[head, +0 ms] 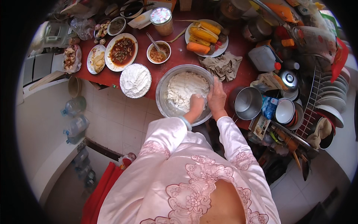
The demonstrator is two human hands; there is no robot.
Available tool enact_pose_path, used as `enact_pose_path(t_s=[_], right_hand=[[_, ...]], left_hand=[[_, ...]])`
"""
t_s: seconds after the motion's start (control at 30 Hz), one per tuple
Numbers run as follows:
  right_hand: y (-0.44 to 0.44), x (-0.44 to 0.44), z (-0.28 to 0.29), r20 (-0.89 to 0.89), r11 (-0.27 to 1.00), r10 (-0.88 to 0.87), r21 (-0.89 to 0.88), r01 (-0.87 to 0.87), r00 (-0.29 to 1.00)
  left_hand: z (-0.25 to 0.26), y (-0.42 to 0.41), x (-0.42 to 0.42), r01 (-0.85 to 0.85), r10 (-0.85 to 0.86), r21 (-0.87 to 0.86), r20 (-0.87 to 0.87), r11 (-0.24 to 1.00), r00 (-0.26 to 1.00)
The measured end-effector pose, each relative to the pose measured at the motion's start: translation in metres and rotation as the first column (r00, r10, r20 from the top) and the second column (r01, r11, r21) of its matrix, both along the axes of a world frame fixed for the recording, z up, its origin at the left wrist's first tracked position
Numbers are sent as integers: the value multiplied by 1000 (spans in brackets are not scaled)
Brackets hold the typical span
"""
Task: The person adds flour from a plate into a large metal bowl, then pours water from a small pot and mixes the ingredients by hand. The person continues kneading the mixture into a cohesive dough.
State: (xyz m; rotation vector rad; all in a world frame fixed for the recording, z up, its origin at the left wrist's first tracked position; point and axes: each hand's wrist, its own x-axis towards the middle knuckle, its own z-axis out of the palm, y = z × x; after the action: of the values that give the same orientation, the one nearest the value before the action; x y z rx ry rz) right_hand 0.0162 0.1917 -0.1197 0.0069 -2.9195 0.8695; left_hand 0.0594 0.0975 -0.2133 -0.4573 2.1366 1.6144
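Note:
A wide metal bowl point(162, 96) of shaggy dough point(181, 86) stands at the front edge of the red table. My left hand point(197, 104), with a pale bangle at the wrist, is curled into a fist and presses on the dough near the bowl's right side; its fingertips are hidden. At the right rim is my right hand point(217, 96), its fingers along the outer wall and its thumb side by the rim. Left of the bowl, a round container of white flour point(135, 80) sits at the table edge. Some flour or dough clings to the bowl's inner wall.
Behind the bowl are a small bowl with a spoon point(158, 52), a plate of corn point(205, 32) and crumpled brown paper point(223, 65). Plates of food point(121, 51) stand at the left. An empty metal pot point(247, 103), stacked bowls point(284, 111) and a dish rack point(310, 103) crowd the right.

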Motion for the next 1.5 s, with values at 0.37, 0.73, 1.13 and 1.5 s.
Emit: enact_pose_path(t_s=[0.37,0.73,1.13,1.5], right_hand=[[-17,2,12,109,998,-9,-62,16,994],[-14,-2,4,-9,999,4,-44,-5,1000],[-15,3,4,-8,1000,19,19,-19,1000],[-19,5,6,7,999,-14,39,13,1000]], left_hand=[[28,-14,-22,-80,49,199,154,977,987],[-3,-59,8,429,-430,-338,76,837,899],[-2,-47,4,396,-367,-313,151,863,918],[-100,-109,-18,472,-423,-263,223,841,878]])
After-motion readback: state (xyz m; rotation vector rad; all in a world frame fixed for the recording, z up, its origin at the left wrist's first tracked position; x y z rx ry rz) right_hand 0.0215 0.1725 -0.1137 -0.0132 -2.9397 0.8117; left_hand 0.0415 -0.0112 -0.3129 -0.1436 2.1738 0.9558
